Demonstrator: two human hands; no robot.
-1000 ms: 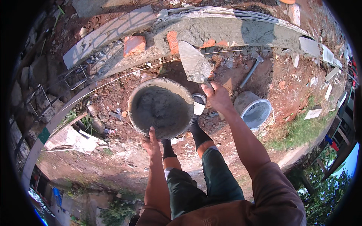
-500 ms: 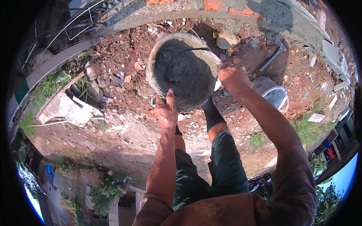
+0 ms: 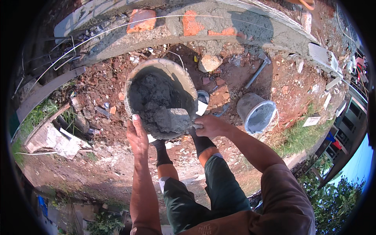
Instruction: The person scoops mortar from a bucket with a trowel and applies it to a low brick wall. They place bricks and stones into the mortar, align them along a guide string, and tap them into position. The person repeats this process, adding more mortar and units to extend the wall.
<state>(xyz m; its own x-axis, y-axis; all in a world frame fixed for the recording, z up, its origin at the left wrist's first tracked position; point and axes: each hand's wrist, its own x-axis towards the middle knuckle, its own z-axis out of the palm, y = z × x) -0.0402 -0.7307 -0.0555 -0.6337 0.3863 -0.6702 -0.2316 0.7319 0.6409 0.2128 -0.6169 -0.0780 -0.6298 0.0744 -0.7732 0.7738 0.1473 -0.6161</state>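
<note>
A round bucket (image 3: 185, 78) of wet grey mortar (image 3: 150, 94) tilts toward me just in front of my legs. My left hand (image 3: 137, 136) is closed on its near left rim, with the thumb over the edge. In my right hand (image 3: 211, 126) is the handle of a trowel (image 3: 180, 118). Its mortar-coated blade lies at the near right part of the bucket, against the mortar. Part of the blade's outline blends into the grey mix.
To the right lies a smaller bucket (image 3: 241, 107) on its side, grey inside. Beyond it are a hammer-like tool (image 3: 256, 73) and a stone (image 3: 210, 63). A low mortared wall (image 3: 168, 33) curves across the far side. Rubble and broken boards (image 3: 58, 140) litter the left ground.
My right hand has brought the trowel from the bucket's far right edge down to its near right part. The bucket now leans more toward me. The whole view has shifted.
</note>
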